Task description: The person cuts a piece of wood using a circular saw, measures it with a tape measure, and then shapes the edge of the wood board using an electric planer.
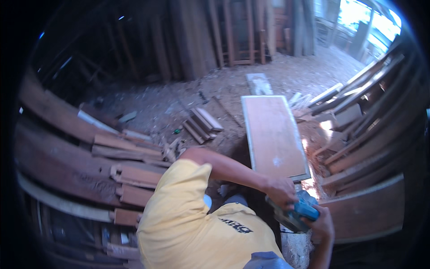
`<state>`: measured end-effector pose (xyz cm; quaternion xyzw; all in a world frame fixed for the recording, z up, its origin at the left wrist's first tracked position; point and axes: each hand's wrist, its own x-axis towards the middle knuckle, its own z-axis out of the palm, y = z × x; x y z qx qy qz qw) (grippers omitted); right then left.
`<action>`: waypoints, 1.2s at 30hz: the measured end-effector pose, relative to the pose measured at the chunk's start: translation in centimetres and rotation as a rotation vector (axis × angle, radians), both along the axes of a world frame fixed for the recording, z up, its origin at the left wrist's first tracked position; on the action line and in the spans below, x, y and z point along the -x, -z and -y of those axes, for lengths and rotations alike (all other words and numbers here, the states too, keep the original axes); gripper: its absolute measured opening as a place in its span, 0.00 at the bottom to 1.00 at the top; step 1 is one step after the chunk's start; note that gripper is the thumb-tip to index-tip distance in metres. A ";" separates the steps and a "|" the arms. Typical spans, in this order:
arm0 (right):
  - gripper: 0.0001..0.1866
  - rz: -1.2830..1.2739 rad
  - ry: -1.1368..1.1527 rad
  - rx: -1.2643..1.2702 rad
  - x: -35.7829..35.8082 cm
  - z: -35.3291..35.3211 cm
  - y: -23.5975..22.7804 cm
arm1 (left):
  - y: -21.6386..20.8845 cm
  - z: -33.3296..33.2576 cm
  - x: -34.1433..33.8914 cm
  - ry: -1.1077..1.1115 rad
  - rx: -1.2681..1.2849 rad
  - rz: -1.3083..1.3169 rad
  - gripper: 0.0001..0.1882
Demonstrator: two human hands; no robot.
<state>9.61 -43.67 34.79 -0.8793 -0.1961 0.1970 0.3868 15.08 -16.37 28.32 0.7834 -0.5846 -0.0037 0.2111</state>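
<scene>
Both my hands are on a teal power tool (307,209), which looks like an electric hand planer with a dark base. My left hand (283,193) is closed over its far left part, the arm reaching across from a yellow sleeve. My right hand (321,220) is wrapped round its near right side. Just beyond the tool lies a long flat wooden panel (274,139), reddish-brown with pale edges. Beneath the tool's near end stands a pale log (295,249). What the tool's base rests on is hidden.
Small lengths of wood (202,124) lie stacked on the dusty ground. To the left, planks and cut boards (139,175) are piled. Long boards (371,134) lean along the right, near a wide brown board (367,210). Shavings (319,168) lie beside the panel.
</scene>
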 end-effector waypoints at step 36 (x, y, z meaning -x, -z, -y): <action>0.50 0.141 0.561 0.369 -1.5 -2.6 21.1 | 35.8 -18.2 -18.0 -1.377 1.349 -1.530 0.39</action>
